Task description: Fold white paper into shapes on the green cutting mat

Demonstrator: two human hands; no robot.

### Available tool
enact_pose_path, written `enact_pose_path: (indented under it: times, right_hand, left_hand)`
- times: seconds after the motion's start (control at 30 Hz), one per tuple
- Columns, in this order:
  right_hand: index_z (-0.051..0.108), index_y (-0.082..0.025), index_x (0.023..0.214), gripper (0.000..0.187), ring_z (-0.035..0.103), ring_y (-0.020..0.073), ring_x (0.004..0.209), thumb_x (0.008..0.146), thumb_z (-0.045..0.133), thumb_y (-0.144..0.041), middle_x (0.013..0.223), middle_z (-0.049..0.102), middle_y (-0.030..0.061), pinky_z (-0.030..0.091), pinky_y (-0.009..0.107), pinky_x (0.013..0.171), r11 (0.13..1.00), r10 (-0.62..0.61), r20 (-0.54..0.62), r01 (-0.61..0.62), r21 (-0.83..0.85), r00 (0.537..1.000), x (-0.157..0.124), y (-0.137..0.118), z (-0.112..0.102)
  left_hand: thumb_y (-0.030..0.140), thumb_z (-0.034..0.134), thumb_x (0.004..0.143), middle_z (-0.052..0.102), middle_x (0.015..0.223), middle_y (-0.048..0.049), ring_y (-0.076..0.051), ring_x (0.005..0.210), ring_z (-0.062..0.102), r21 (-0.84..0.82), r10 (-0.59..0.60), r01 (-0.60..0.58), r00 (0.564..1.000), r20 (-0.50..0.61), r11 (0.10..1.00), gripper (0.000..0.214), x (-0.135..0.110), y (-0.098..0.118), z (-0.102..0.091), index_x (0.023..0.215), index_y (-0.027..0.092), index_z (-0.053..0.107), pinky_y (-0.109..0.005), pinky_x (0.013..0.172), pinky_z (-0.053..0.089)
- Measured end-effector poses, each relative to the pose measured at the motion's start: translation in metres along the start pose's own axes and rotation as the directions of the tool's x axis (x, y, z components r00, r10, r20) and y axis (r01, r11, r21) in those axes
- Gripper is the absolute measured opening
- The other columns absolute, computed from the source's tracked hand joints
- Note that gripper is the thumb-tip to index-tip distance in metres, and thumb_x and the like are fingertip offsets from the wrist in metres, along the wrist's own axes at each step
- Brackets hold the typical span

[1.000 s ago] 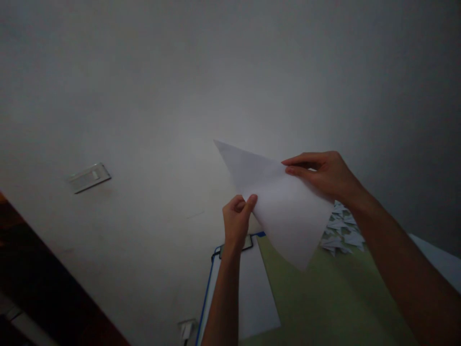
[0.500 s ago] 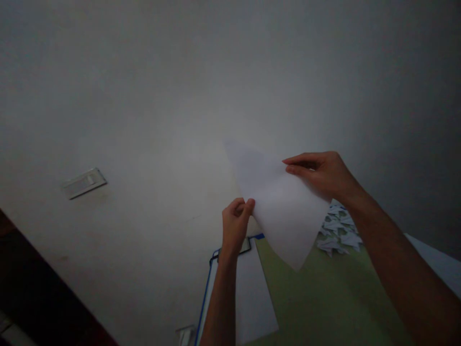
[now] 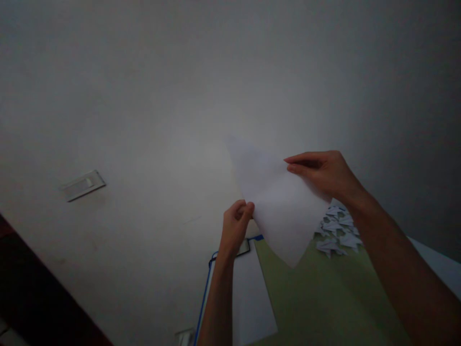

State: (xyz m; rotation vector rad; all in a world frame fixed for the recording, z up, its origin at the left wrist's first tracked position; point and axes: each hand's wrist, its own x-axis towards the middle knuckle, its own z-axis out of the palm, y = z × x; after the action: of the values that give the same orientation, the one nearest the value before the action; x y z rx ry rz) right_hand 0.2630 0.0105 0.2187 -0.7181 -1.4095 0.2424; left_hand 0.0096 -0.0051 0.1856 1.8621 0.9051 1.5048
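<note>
A white sheet of paper (image 3: 277,202) is held up in the air, slightly bowed, with one corner pointing down. My left hand (image 3: 236,221) pinches its left edge between thumb and curled fingers. On the upper right edge, my right hand (image 3: 324,173) grips it between thumb and straight fingertips. Below my left wrist lies a blue-edged clipboard (image 3: 204,302) with white paper (image 3: 254,298) on it. Several small folded white paper pieces (image 3: 338,230) sit in a cluster, partly behind my right forearm.
The green tabletop (image 3: 317,298) stretches under my hands. Another white sheet or board (image 3: 437,262) shows at the far right. A pale wall (image 3: 162,120) rises ahead, with a switch plate (image 3: 82,185) on the left and a dark opening (image 3: 32,293) at lower left.
Hardly anything differs. The sheet's lower corner has shifted slightly up and left, and both hands keep their hold on it.
</note>
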Motion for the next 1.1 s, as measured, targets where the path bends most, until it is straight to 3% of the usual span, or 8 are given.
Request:
enact_pose_path:
  times: [0.13, 0.27, 0.43, 0.57, 0.87, 1.1]
  right_hand:
    - [0.081, -0.030, 0.095, 0.019, 0.075, 0.0258, 0.088, 0.080, 0.074, -0.040, 0.097, 0.080, 0.0031, 0.062, 0.043, 0.084, 0.999, -0.026, 0.010, 0.026, -0.026, 1.000, -0.001, -0.005, -0.001]
    - [0.081, -0.030, 0.094, 0.018, 0.075, 0.0264, 0.089, 0.081, 0.074, -0.041, 0.097, 0.080, 0.0030, 0.062, 0.043, 0.084, 0.997, -0.041, 0.001, 0.041, -0.061, 0.999, -0.001, -0.005, -0.001]
    - [0.081, -0.030, 0.094, 0.018, 0.075, 0.0267, 0.088, 0.080, 0.075, -0.039, 0.096, 0.080, 0.0037, 0.062, 0.044, 0.083, 0.998, -0.026, -0.030, 0.025, -0.056, 0.999, 0.000, 0.000, -0.002]
    - [0.081, -0.030, 0.097, 0.020, 0.075, 0.0265, 0.088, 0.079, 0.077, -0.040, 0.098, 0.080, 0.0040, 0.062, 0.045, 0.084, 1.000, -0.021, -0.059, 0.020, -0.019, 0.998, -0.001, 0.001, -0.001]
    - [0.081, -0.029, 0.095, 0.017, 0.075, 0.0272, 0.089, 0.079, 0.078, -0.034, 0.098, 0.080, 0.0044, 0.061, 0.045, 0.085, 0.999, -0.014, -0.077, 0.012, -0.033, 0.997, -0.001, 0.002, -0.004]
    - [0.081, -0.028, 0.093, 0.016, 0.075, 0.0253, 0.083, 0.077, 0.079, -0.030, 0.094, 0.080, 0.0043, 0.062, 0.042, 0.081, 1.000, -0.020, -0.113, 0.020, -0.002, 0.993, 0.001, 0.008, -0.002]
  left_hand:
    - [0.054, 0.078, 0.076, 0.053, 0.063, 0.0009, -0.012, 0.062, 0.049, 0.080, -0.032, 0.033, 0.999, -0.011, 0.996, 0.043, 0.000, 0.001, 0.000, 0.067, 0.016, 0.059, -0.022, 0.058, 0.042]
    - [0.056, 0.074, 0.079, 0.047, 0.062, 0.0025, -0.011, 0.062, 0.044, 0.118, 0.003, -0.005, 1.000, 0.020, 0.993, 0.047, 0.002, -0.003, -0.006, 0.063, 0.017, 0.054, -0.021, 0.056, 0.036]
    - [0.054, 0.069, 0.085, 0.054, 0.068, 0.0007, -0.012, 0.067, 0.050, 0.077, 0.035, -0.043, 0.994, 0.101, 0.996, 0.041, 0.002, -0.003, -0.007, 0.073, 0.016, 0.061, -0.023, 0.065, 0.045]
    - [0.051, 0.071, 0.085, 0.064, 0.078, -0.0029, -0.016, 0.076, 0.059, 0.049, -0.010, 0.003, 0.989, 0.148, 0.999, 0.035, 0.000, -0.003, -0.004, 0.089, 0.016, 0.070, -0.027, 0.074, 0.049]
    - [0.055, 0.066, 0.087, 0.067, 0.078, -0.0054, -0.017, 0.075, 0.058, 0.100, -0.042, 0.021, 0.976, 0.213, 0.995, 0.041, 0.001, -0.008, -0.009, 0.080, 0.014, 0.070, -0.029, 0.073, 0.048]
    - [0.048, 0.072, 0.085, 0.074, 0.096, -0.0098, -0.021, 0.089, 0.067, 0.010, -0.065, 0.065, 0.969, 0.239, 0.998, 0.040, -0.001, -0.005, -0.002, 0.104, 0.013, 0.074, -0.032, 0.083, 0.052]
